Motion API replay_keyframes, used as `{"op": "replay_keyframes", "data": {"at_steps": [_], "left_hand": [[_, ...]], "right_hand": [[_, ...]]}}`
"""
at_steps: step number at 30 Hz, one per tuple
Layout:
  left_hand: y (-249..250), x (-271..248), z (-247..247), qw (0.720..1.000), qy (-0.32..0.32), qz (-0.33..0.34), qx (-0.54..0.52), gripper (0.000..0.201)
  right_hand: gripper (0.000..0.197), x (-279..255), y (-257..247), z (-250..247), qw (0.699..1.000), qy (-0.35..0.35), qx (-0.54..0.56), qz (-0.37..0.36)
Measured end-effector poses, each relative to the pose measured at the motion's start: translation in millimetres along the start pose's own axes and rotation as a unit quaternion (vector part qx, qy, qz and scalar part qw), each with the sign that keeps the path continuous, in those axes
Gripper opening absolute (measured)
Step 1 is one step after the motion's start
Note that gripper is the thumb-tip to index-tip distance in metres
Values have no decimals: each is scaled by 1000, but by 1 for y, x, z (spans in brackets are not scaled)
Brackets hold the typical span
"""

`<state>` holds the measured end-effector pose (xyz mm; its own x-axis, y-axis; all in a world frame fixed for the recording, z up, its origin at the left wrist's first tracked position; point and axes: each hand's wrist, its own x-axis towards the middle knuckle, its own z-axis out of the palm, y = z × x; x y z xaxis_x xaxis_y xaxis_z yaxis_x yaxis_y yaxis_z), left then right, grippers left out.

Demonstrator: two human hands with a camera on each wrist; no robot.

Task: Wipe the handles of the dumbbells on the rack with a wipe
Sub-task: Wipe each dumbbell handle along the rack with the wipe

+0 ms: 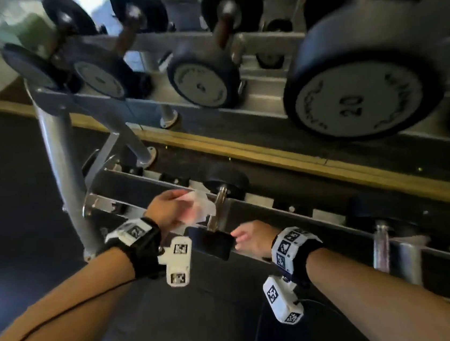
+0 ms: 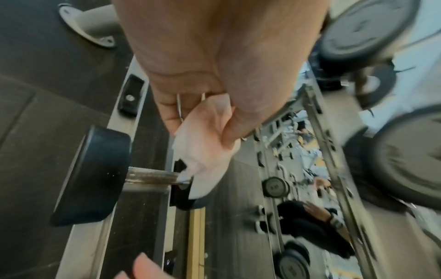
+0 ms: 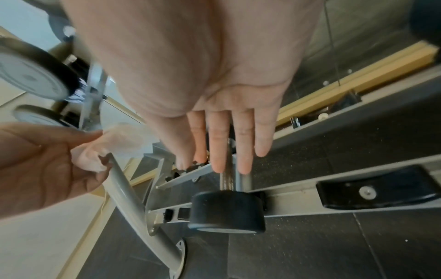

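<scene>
A small dumbbell with black heads lies across the lower rack rails (image 1: 264,202). Its metal handle (image 1: 217,209) (image 2: 152,176) (image 3: 226,182) is bare. My left hand (image 1: 165,212) (image 2: 203,113) (image 3: 47,166) grips a crumpled white wipe (image 1: 198,208) (image 2: 205,151) (image 3: 117,145) just left of the handle; the wipe's lower edge hangs at the handle's far end. My right hand (image 1: 249,237) (image 3: 229,143) hovers with straight fingers by the dumbbell's near head (image 1: 215,244) (image 3: 226,211), holding nothing; contact cannot be judged.
The upper shelf carries larger dumbbells, one marked 20 (image 1: 361,96) and one marked 5 (image 1: 204,84). Another dumbbell (image 1: 381,234) sits further right on the lower rack. A grey rack post (image 1: 60,166) stands at the left. A mirror and wooden strip (image 1: 272,152) lie behind.
</scene>
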<state>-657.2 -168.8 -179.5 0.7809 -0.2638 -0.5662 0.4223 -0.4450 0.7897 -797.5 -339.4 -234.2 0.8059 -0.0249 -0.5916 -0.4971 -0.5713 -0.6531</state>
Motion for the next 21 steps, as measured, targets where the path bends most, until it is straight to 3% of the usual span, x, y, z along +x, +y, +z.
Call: {"op": "replay_keyframes", "data": {"at_steps": [6, 12, 17, 21], "left_hand": [[110, -107, -9, 998, -2, 65, 24, 24], [229, -185, -9, 993, -26, 111, -13, 26], [273, -197, 8, 979, -45, 196, -9, 29], [286, -176, 34, 973, -58, 223, 15, 27]], "right_hand": [[28, -120, -100, -98, 999, 32, 13, -3], [24, -220, -181, -209, 992, 85, -22, -92], [26, -259, -174, -271, 964, 221, -12, -146], [35, -254, -134, -291, 928, 360, -27, -89]]}}
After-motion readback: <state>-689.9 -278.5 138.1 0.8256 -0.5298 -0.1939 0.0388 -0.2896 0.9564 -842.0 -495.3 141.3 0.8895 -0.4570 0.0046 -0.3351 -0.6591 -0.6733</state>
